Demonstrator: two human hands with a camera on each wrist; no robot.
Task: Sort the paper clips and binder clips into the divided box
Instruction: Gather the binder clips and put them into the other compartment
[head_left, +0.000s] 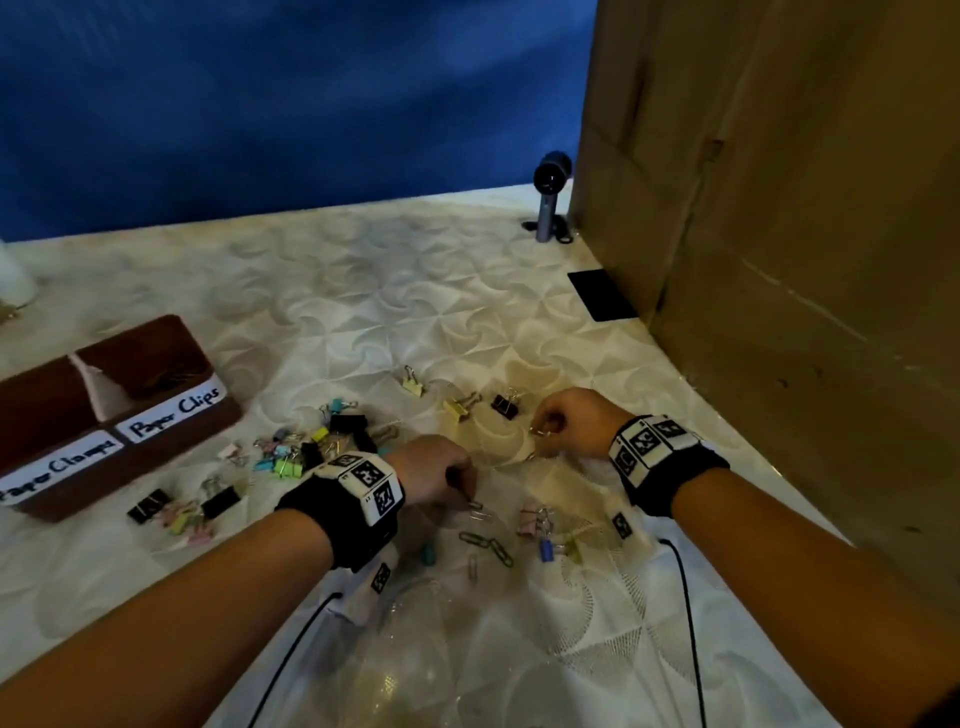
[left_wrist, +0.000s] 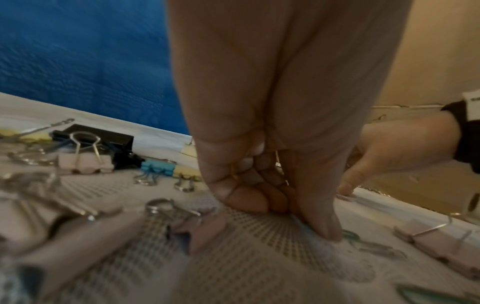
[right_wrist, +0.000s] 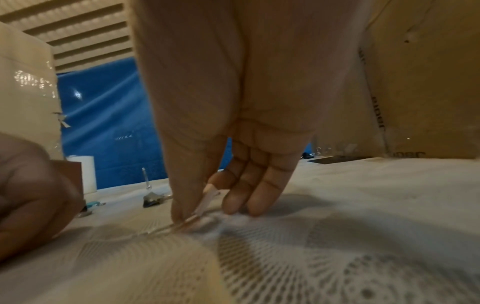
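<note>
Quilted white fabric covered the surface (head_left: 363, 291), with a blue backdrop behind it and cardboard walling off the right. Nearest the camera, a loose chain of paper clips (head_left: 485, 545) lay on the fabric, with a pink binder clip (head_left: 531, 521) just to the right of that chain. Just beyond the chain, the left hand (head_left: 434, 475) was lowered with fingers curled, its thumb and fingertips (left_wrist: 249, 200) pressed down at a silver paper clip (head_left: 475, 506); whether the clip was actually pinched could not be told. Farther from the chain and to its right, the right hand (head_left: 569, 421) was seen with thumb and forefinger closed on a thin wire clip (right_wrist: 205, 202) at the fabric, the other fingers resting beside it. Left of the chain, a heap of coloured binder clips (head_left: 306, 447) remained unsorted. Farthest left of the chain stood the divided box (head_left: 171, 447), its near wall labelled for paper clamps and paper clips.

The step in hand was judged to be the picking up of paper clips by both hands. The next move would call for the flat wire to be lifted clear of the soft fabric, then carried left to the compartment marked for paper clips and released there.
</note>
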